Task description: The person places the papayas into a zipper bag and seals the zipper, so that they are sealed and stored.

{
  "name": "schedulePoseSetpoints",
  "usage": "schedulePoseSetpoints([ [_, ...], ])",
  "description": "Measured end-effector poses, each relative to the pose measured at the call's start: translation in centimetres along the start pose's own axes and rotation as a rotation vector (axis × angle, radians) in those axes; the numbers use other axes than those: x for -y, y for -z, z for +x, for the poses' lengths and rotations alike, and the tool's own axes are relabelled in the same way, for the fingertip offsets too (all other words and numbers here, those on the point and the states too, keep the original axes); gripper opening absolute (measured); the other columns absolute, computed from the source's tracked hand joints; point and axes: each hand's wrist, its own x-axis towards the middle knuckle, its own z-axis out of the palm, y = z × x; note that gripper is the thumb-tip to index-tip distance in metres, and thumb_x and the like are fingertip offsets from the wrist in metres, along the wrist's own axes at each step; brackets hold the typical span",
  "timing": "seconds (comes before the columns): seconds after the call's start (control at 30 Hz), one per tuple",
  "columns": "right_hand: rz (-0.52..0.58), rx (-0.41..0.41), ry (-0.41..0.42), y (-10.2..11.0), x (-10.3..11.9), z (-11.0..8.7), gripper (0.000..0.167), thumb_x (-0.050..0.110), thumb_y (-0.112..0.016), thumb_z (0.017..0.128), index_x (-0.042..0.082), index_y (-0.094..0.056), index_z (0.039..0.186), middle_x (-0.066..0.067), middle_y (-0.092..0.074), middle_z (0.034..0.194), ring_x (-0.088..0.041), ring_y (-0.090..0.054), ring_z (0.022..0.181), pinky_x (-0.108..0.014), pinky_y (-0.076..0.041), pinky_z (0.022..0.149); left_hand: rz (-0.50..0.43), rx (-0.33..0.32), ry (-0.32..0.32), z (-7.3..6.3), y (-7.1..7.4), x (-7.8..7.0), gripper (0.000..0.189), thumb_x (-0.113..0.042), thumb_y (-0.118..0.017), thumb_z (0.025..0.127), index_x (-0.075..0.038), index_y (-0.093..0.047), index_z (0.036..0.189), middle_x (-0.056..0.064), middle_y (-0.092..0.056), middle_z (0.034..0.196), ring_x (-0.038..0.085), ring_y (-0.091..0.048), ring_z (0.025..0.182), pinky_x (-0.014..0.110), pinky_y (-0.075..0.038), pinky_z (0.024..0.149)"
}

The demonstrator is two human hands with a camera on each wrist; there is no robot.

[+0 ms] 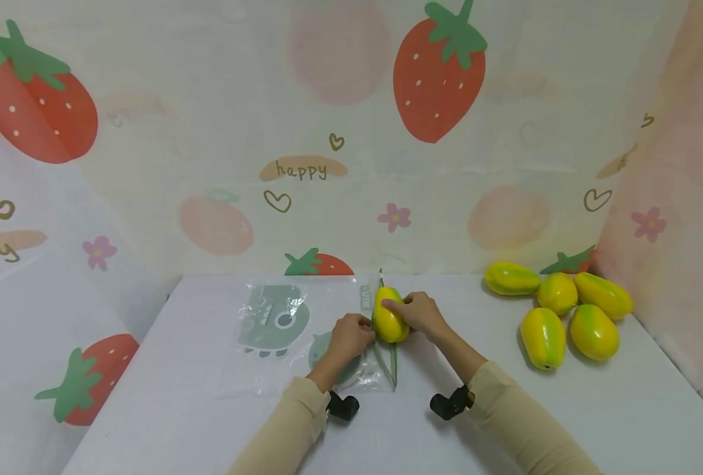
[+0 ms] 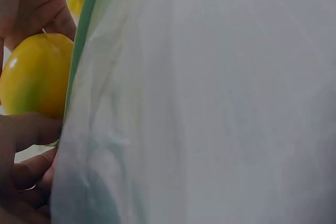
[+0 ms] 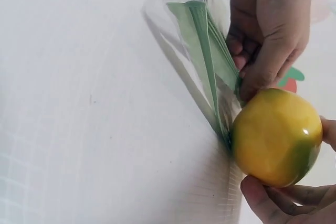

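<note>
A clear plastic zip bag with a green dinosaur print lies flat, its green-edged mouth facing right and parted. My left hand pinches the upper edge of that mouth, as the right wrist view shows. In my right hand is a glossy yellow-green papaya, gripped between thumb and fingers. The papaya is right at the bag's mouth, close beside my left fingertips. In the left wrist view the bag's film covers most of the picture, with the papaya at its left edge.
Several more yellow-green papayas lie grouped at the table's back right. The white table meets a fabric backdrop printed with strawberries behind and at the sides. A black wrist camera hangs under each forearm.
</note>
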Motion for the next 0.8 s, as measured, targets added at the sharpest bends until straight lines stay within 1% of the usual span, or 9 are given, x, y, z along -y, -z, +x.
schedulePoseSetpoints([
  [0.07, 0.001, 0.001, -0.006, 0.01, -0.15, -0.02, 0.060, 0.048, -0.066, 0.088, -0.007, -0.064, 0.111, -0.017, -0.066, 0.097, -0.020, -0.062, 0.069, -0.027, -0.056, 0.060, -0.006, -0.018, -0.004, 0.06, -0.13, 0.14, 0.024, -0.012, -0.071, 0.080, 0.002, -0.073, 0.100, 0.012, -0.073, 0.093, 0.022, -0.064, 0.082, 0.036, -0.055, 0.077],
  [0.13, -0.003, 0.000, -0.008, 0.02, -0.36, -0.07, 0.060, 0.048, -0.066, 0.088, -0.007, -0.064, 0.111, -0.017, -0.066, 0.097, -0.020, -0.062, 0.068, -0.027, -0.055, 0.059, -0.015, -0.040, -0.015, 0.08, -0.25, 0.23, 0.018, -0.012, -0.071, 0.080, 0.000, -0.075, 0.093, 0.012, -0.074, 0.091, 0.022, -0.065, 0.080, 0.035, -0.056, 0.074],
  [0.23, 0.005, 0.000, -0.018, 0.04, -0.70, -0.14, 0.060, 0.048, -0.066, 0.088, -0.006, -0.064, 0.112, -0.017, -0.066, 0.098, -0.020, -0.061, 0.069, -0.026, -0.055, 0.059, -0.025, -0.073, -0.026, 0.01, -0.42, 0.25, 0.013, -0.012, -0.072, 0.080, -0.002, -0.076, 0.087, 0.010, -0.074, 0.086, 0.021, -0.064, 0.075, 0.032, -0.054, 0.068],
  [0.3, 0.011, 0.002, -0.015, 0.03, -0.85, -0.17, 0.059, 0.048, -0.065, 0.089, -0.006, -0.064, 0.113, -0.017, -0.066, 0.099, -0.020, -0.061, 0.070, -0.026, -0.055, 0.059, -0.037, -0.102, -0.022, -0.08, -0.48, 0.23, 0.012, -0.013, -0.072, 0.079, -0.003, -0.076, 0.084, 0.008, -0.073, 0.084, 0.019, -0.062, 0.072, 0.030, -0.052, 0.066],
  [0.43, 0.027, 0.009, -0.005, 0.00, -0.94, -0.20, 0.059, 0.047, -0.065, 0.089, -0.006, -0.063, 0.115, -0.017, -0.066, 0.100, -0.019, -0.062, 0.070, -0.026, -0.056, 0.059, -0.057, -0.164, -0.016, -0.24, -0.41, 0.16, 0.011, -0.013, -0.070, 0.077, -0.005, -0.075, 0.082, 0.007, -0.072, 0.079, 0.017, -0.060, 0.069, 0.028, -0.051, 0.063],
  [0.67, 0.040, 0.010, -0.010, 0.07, -0.63, -0.11, 0.061, 0.047, -0.065, 0.089, -0.007, -0.063, 0.116, -0.017, -0.066, 0.099, -0.018, -0.062, 0.066, -0.026, -0.056, 0.059, -0.123, -0.222, -0.004, -0.36, 0.03, -0.10, 0.013, -0.014, -0.066, 0.082, -0.005, -0.075, 0.083, 0.005, -0.071, 0.073, 0.012, -0.056, 0.063, 0.023, -0.048, 0.058],
  [0.8, 0.041, 0.008, -0.012, 0.10, -0.52, 0.01, 0.063, 0.048, -0.066, 0.089, -0.007, -0.061, 0.119, -0.019, -0.066, 0.103, -0.019, -0.063, 0.068, -0.027, -0.057, 0.060, -0.147, -0.259, -0.022, -0.46, 0.36, -0.41, 0.013, -0.014, -0.066, 0.084, -0.005, -0.075, 0.085, 0.005, -0.071, 0.075, 0.012, -0.056, 0.063, 0.023, -0.048, 0.060],
])
